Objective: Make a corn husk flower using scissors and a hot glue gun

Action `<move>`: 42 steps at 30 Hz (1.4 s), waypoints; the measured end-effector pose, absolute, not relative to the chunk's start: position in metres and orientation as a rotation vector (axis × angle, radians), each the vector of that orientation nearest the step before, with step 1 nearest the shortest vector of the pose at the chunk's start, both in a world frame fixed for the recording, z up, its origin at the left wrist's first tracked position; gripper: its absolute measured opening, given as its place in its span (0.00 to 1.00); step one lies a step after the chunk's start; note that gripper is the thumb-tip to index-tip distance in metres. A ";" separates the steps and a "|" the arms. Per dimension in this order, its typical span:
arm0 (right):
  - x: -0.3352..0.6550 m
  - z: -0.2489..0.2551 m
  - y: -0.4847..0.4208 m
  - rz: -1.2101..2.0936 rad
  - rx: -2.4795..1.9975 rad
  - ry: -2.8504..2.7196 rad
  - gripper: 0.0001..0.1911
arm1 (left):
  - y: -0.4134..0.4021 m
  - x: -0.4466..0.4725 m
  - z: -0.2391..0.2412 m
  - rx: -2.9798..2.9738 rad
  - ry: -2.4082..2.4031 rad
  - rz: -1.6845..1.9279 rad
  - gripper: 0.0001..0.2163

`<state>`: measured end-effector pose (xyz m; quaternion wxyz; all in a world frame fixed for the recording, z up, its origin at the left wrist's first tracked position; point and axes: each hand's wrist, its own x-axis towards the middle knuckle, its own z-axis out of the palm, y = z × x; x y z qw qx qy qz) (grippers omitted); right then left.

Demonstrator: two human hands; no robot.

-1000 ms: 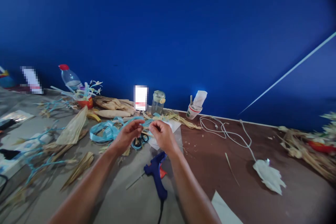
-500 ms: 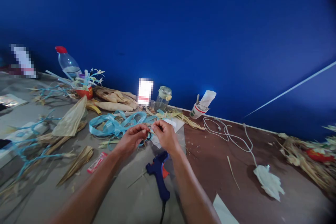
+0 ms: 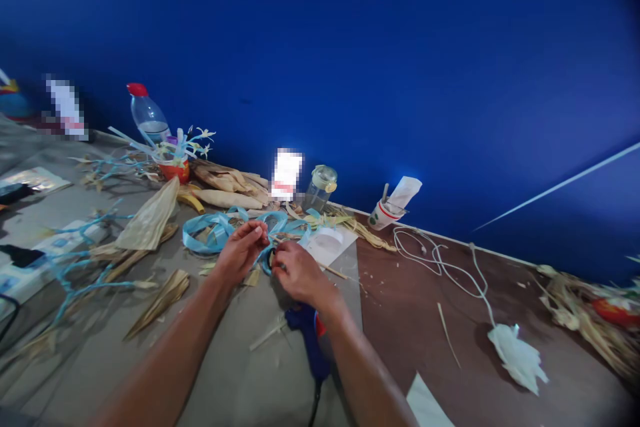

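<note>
My left hand [image 3: 243, 248] is closed in a pinch, thumb against fingertips, on something too small to make out. Beside it my right hand [image 3: 301, 273] has its fingers curled in, close to a dark ring-shaped thing [image 3: 271, 259]; whether it grips the ring I cannot tell. A thin tan stick [image 3: 334, 271] pokes out past the right hand, its other end hidden. Light blue ribbon [image 3: 205, 232] lies in loops behind both hands. Under my right wrist rests a dark blue glue gun [image 3: 311, 340], partly covered by the forearm.
Dried husks [image 3: 230, 187], a red-capped bottle [image 3: 149, 117], a glass jar [image 3: 321, 187] and a paper cup [image 3: 384, 215] line the blue wall. Blue-wrapped stems [image 3: 75, 280] spread at left near a power strip [image 3: 30, 280]. A white cable [image 3: 450, 267] lies at right.
My hands have shifted, the right one lower and turned knuckles up. The thin stick now shows beyond it. The pink packet has gone behind my left arm, and the view has swung slightly left.
</note>
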<state>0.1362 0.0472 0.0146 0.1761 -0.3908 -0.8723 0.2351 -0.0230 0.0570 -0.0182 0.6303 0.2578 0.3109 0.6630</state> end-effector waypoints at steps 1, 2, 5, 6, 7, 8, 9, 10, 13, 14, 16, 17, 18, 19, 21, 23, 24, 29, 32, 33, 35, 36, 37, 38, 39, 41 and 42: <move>0.133 0.013 0.046 0.588 -1.107 -2.554 0.07 | 0.057 -0.022 -0.019 0.584 0.719 1.512 0.08; 0.130 0.012 0.045 0.516 -1.104 -2.626 0.08 | 0.056 -0.021 -0.020 0.580 0.728 1.507 0.08; 0.125 0.008 0.044 0.404 -1.079 -2.773 0.09 | 0.056 -0.019 -0.023 0.579 0.758 1.477 0.08; 0.124 0.008 0.044 0.394 -1.079 -2.801 0.10 | 0.056 -0.019 -0.023 0.581 0.766 1.464 0.08; 0.123 0.008 0.043 0.387 -1.080 -2.823 0.10 | 0.056 -0.020 -0.024 0.583 0.772 1.454 0.08; 0.123 0.009 0.043 0.379 -1.079 -2.843 0.10 | 0.056 -0.021 -0.024 0.580 0.776 1.449 0.07; 0.122 0.010 0.042 0.369 -1.074 -2.860 0.10 | 0.056 -0.022 -0.024 0.575 0.783 1.447 0.07; 0.121 0.011 0.042 0.354 -1.069 -2.871 0.10 | 0.056 -0.023 -0.025 0.569 0.792 1.447 0.07; 0.117 0.012 0.040 0.335 -1.091 -2.873 0.10 | 0.056 -0.025 -0.027 0.563 0.808 1.448 0.07; 0.116 0.011 0.040 0.350 -1.118 -2.861 0.11 | 0.057 -0.025 -0.028 0.566 0.805 1.449 0.07; 0.115 0.010 0.039 0.400 -1.179 -2.823 0.11 | 0.057 -0.026 -0.029 0.573 0.789 1.449 0.06; 0.115 0.009 0.039 0.430 -1.207 -2.797 0.11 | 0.057 -0.026 -0.030 0.575 0.782 1.451 0.06; 0.115 0.008 0.038 0.461 -1.232 -2.769 0.11 | 0.057 -0.026 -0.031 0.578 0.777 1.452 0.06; 0.116 0.009 0.037 0.494 -1.248 -2.739 0.11 | 0.058 -0.026 -0.031 0.580 0.773 1.454 0.06; 0.119 0.011 0.036 0.552 -1.250 -2.669 0.10 | 0.058 -0.025 -0.032 0.576 0.767 1.459 0.06; 0.125 0.017 0.035 0.611 -1.213 -2.592 0.09 | 0.058 -0.025 -0.033 0.564 0.754 1.462 0.07; 0.128 0.020 0.035 0.641 -1.192 -2.547 0.08 | 0.058 -0.025 -0.033 0.555 0.742 1.465 0.07; 0.143 0.031 0.043 0.788 -1.123 -2.297 0.07 | 0.059 -0.026 -0.032 0.513 0.702 1.471 0.07; 0.147 0.029 0.051 0.841 -1.080 -2.235 0.08 | 0.060 -0.027 -0.031 0.516 0.712 1.467 0.07; 0.146 0.028 0.053 0.864 -1.081 -2.226 0.08 | 0.061 -0.028 -0.031 0.516 0.718 1.470 0.06; 0.142 0.024 0.055 0.923 -1.090 -2.227 0.08 | 0.061 -0.029 -0.031 0.510 0.727 1.477 0.07; 0.139 0.022 0.055 0.951 -1.087 -2.245 0.08 | 0.061 -0.029 -0.031 0.501 0.734 1.481 0.07; 0.136 0.019 0.054 0.970 -1.079 -2.276 0.09 | 0.061 -0.030 -0.031 0.493 0.744 1.484 0.07; 0.133 0.017 0.052 0.980 -1.069 -2.316 0.09 | 0.060 -0.030 -0.031 0.486 0.756 1.485 0.07; 0.130 0.015 0.050 0.985 -1.059 -2.354 0.09 | 0.060 -0.030 -0.031 0.484 0.771 1.485 0.07; 0.127 0.011 0.047 0.991 -1.071 -2.376 0.09 | 0.059 -0.030 -0.031 0.488 0.797 1.480 0.08; 0.126 0.010 0.047 0.993 -1.091 -2.362 0.08 | 0.059 -0.030 -0.031 0.491 0.799 1.478 0.08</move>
